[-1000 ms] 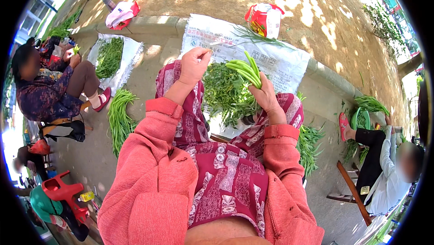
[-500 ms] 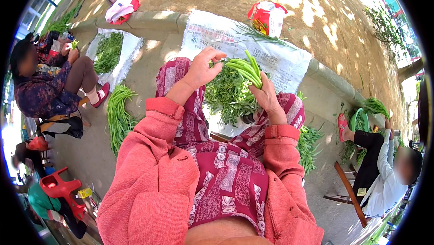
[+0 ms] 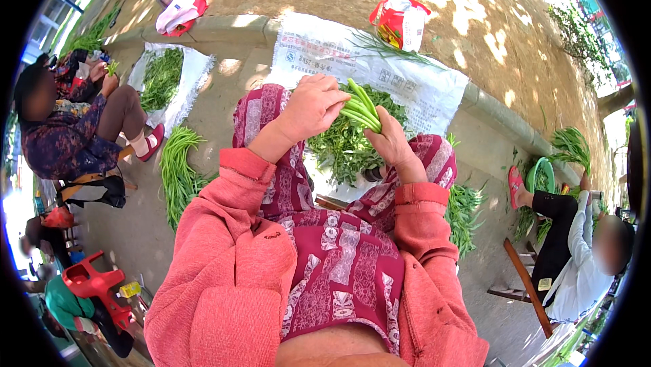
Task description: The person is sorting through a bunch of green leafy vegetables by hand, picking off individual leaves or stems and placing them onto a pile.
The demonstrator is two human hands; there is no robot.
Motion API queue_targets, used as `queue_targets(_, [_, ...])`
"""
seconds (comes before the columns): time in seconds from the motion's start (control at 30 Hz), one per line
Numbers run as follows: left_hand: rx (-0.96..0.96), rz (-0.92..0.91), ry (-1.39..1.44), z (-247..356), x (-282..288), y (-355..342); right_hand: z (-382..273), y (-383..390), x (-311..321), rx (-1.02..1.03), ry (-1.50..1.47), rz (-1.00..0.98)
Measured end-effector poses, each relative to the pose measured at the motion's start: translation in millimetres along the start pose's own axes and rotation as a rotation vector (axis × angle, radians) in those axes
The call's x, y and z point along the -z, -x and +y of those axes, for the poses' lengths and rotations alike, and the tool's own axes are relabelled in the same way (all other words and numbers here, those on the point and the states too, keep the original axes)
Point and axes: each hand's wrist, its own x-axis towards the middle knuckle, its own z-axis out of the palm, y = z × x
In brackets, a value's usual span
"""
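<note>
A small bunch of pale-green leafy vegetable stems is held up above my knees. My right hand is closed round its lower right end, with the thumb along the stems. My left hand has its fingers drawn together at the left tips of the bunch, pinching there; its far fingers are partly hidden. Under both hands, a heap of loose green leaves lies on a white woven sack spread on the ground between my legs.
A long pile of green stems lies to my left, and leafy greens lie to my right. A red-and-white bag stands at the sack's far edge, by the kerb. Other people sit on both sides; a red stool is at lower left.
My left hand has moved right and closed at the tips of the stems, from apart with fingers spread. The bunch in my right hand has shifted slightly left and down.
</note>
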Motion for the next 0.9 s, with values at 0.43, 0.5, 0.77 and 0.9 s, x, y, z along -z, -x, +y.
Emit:
queue_targets(0.43, [-0.038, -0.084, -0.136, 3.7, 0.2, -1.8, 10.3, -0.6, -3.0, 0.042, 0.091, -0.014])
queue_targets(0.5, [-0.060, -0.071, -0.126, 4.8, -0.4, -3.4, 10.9, -0.8, -2.9, 0.016, 0.086, -0.022])
queue_targets(0.77, [-0.104, -0.056, -0.048, 5.1, 0.8, -5.0, 13.3, -2.3, -5.0, -0.054, 0.081, -0.007])
queue_targets(0.9, [-0.105, -0.034, -0.024, 4.4, 0.1, -5.7, 15.9, -3.4, -7.0, -0.054, 0.072, 0.011])
